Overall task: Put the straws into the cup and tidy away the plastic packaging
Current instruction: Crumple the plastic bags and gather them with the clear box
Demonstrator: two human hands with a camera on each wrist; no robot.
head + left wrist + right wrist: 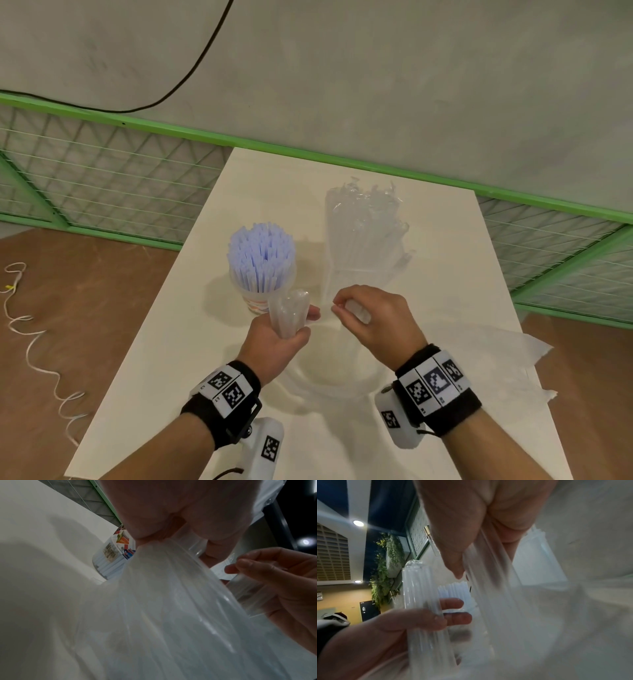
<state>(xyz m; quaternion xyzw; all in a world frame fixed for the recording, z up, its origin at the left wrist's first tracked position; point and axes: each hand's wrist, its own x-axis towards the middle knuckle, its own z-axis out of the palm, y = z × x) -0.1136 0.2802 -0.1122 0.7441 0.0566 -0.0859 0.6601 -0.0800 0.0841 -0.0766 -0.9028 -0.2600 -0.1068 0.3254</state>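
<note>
A clear cup point(257, 301) with a printed label stands on the white table point(191, 342), packed with pale blue-white straws point(262, 253). My left hand point(301, 325) grips an upright bundle of clear plastic wrappers point(287, 315) just right of the cup. The bundle point(419, 601) shows in the right wrist view, held by the left hand point(423, 622). My right hand point(339, 306) pinches a strip of clear plastic point(488, 588) beside it. Loose clear film point(171, 608) hangs below both hands. The cup point(116, 555) appears behind that film.
A heap of empty clear wrappers point(364, 229) lies behind my right hand. A thin white sheet point(496, 356) overhangs the table's right edge. Green mesh fencing point(102, 178) runs behind the table. A white cord point(34, 342) lies on the brown floor at left.
</note>
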